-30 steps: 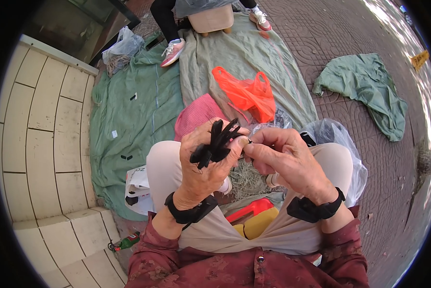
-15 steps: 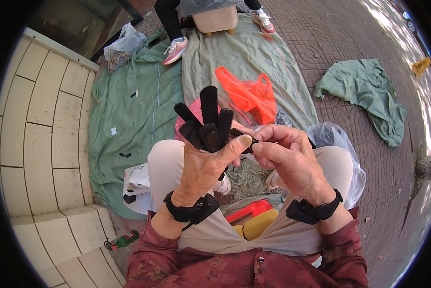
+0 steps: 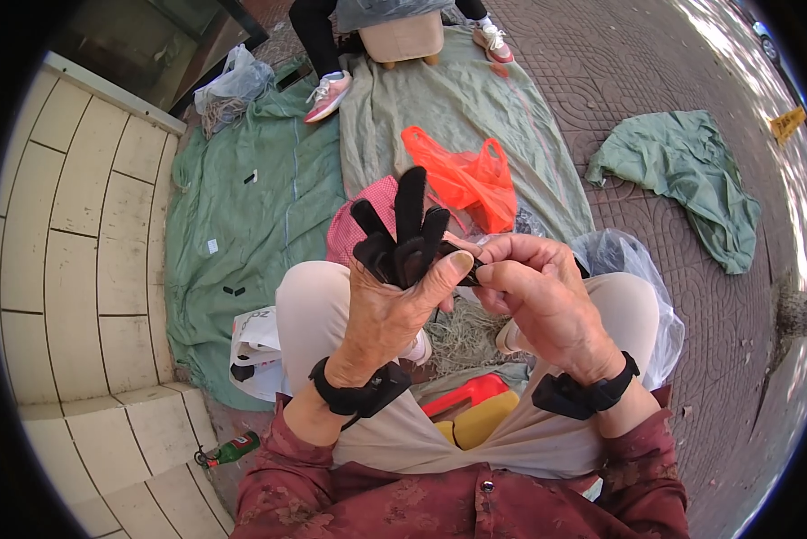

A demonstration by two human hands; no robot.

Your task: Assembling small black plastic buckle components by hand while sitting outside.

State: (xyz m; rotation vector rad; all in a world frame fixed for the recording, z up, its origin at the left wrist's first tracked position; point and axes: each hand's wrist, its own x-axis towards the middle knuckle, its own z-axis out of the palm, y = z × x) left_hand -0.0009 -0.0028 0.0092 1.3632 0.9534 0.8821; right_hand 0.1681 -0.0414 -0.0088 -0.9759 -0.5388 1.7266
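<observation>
A bunch of black, soft-looking strips with rounded ends [image 3: 410, 211] fans upward from my left hand [image 3: 381, 310], which is closed around their lower part. Between the two hands, a short dark strip [image 3: 464, 267] sits under my left thumb. My right hand [image 3: 543, 296] pinches the other end of that strip with thumb and fingertips; what is inside the pinch is mostly hidden. Both hands meet above my lap, and each wrist wears a black strapped device. Below them, between my feet, lies a heap of pale stringy fibres [image 3: 465, 337].
Green cloth [image 3: 233, 207] covers the ground, with small dark pieces scattered on it. Beyond my hands lie a red plastic bag [image 3: 475, 184] and pink checked fabric [image 3: 354, 220]. Another person's legs and a beige stool [image 3: 403, 38] are ahead. A green bottle [image 3: 235, 447] lies at left.
The bunch of black strips has tilted and shifted slightly right, uncovering more of the pink checked fabric. My right hand keeps its pinch nearly in place.
</observation>
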